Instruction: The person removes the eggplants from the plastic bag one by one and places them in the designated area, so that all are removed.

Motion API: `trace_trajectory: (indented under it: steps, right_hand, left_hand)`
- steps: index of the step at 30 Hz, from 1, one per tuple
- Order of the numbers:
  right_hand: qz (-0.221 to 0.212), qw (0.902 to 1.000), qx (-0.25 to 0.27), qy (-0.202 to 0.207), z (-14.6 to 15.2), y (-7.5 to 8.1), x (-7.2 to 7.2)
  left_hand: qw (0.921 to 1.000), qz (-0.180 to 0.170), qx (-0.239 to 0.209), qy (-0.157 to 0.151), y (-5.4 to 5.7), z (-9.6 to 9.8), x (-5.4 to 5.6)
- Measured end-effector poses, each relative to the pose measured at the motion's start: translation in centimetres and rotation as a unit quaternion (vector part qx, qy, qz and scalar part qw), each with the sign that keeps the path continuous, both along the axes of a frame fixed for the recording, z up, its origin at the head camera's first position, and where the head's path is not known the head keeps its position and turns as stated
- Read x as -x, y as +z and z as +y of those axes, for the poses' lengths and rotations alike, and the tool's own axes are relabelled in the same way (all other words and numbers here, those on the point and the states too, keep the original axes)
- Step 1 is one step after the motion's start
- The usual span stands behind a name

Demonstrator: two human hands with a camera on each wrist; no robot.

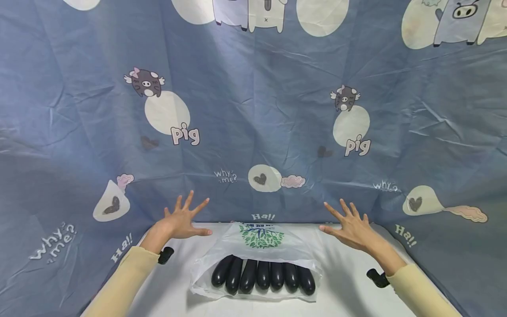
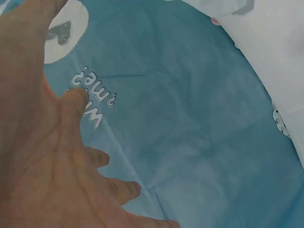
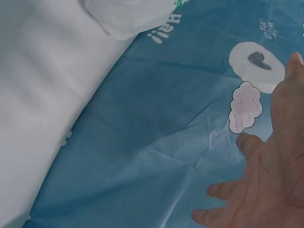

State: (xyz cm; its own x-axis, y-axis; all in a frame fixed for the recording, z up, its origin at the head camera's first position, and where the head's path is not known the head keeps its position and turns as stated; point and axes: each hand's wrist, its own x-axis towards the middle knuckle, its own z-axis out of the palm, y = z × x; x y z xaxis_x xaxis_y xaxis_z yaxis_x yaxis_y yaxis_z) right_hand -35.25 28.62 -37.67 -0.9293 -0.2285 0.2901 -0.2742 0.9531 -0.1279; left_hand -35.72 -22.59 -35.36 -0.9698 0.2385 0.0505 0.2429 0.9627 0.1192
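Note:
A row of several dark, glossy eggplants point(image 1: 263, 275) lies side by side in a white plastic bag point(image 1: 225, 242) printed with a green tree. The bag's mouth faces the near side, and the far ends of the eggplants are hidden under the plastic. My left hand point(image 1: 180, 222) is held up left of the bag, fingers spread and touching nothing. On the other side, my right hand point(image 1: 352, 229) is raised the same way, also holding nothing. Each wrist view shows spread fingers, with a part of the bag point(image 3: 128, 19) at the top of the right one.
The bag rests on a white table point(image 1: 174, 286). Behind and around the table hangs a blue cloth point(image 1: 253, 123) with cartoon pigs and lettering. Small black devices point(image 1: 166, 255) are worn at both wrists, by the cream sleeves point(image 1: 123, 281).

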Motion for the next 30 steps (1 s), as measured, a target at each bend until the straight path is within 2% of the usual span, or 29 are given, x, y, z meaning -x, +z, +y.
trace_trajectory:
  steps: [11, 21, 30]
  right_hand:
    - [0.028, 0.9994, 0.017, 0.010, -0.3, -0.8, -1.7]
    - [0.069, 0.9964, 0.031, 0.038, -1.1, -2.5, -2.9]
    - [0.103, 0.9920, 0.051, 0.051, -1.5, -4.4, -4.3]
  left_hand:
    - [0.9986, 0.042, -0.006, -0.032, -1.0, 0.9, -2.0]
    - [0.9973, 0.050, -0.017, -0.050, -2.5, 1.1, -3.3]
    - [0.9972, 0.013, -0.045, -0.058, -4.0, 1.3, -4.7]
